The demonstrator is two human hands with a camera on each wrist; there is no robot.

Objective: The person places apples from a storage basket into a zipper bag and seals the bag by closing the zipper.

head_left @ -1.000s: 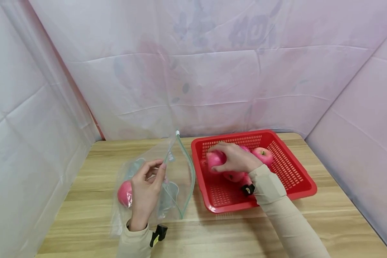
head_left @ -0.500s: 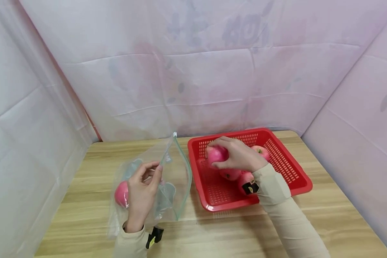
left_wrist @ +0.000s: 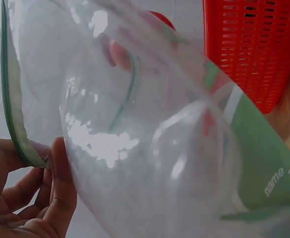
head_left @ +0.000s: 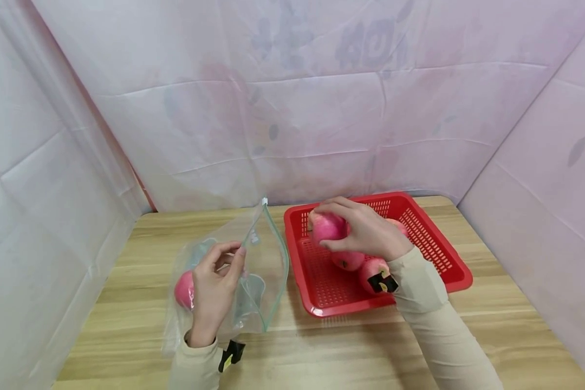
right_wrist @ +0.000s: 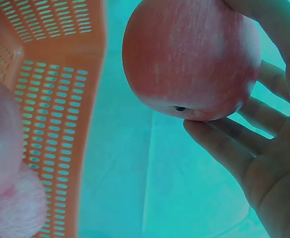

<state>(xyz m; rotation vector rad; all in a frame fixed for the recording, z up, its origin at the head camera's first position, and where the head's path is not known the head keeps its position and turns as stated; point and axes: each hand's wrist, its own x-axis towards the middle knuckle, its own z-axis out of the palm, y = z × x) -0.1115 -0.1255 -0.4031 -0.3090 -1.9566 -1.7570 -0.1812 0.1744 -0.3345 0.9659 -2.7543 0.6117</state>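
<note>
Holding an apple (head_left: 327, 228) over the left side of the basket (head_left: 317, 312), the right hand (head_left: 368, 228) has its fingers and thumb curved round it. The bag (head_left: 273, 262) lies to the apple's left — its parted mouth faces right, toward the basket, and its body stretches leftward from there. The left hand (head_left: 217, 287), nearer the bag, pinches one lip of that mouth. The apple is round, without a clear long axis — its dimpled end faces left.

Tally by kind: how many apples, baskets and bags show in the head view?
Clear bag: 1
Red basket: 1
Apples: 5 (1 in the right hand, 1 in the bag, 3 showing in the basket; perhaps more hidden)
Total: 7 showing
</note>
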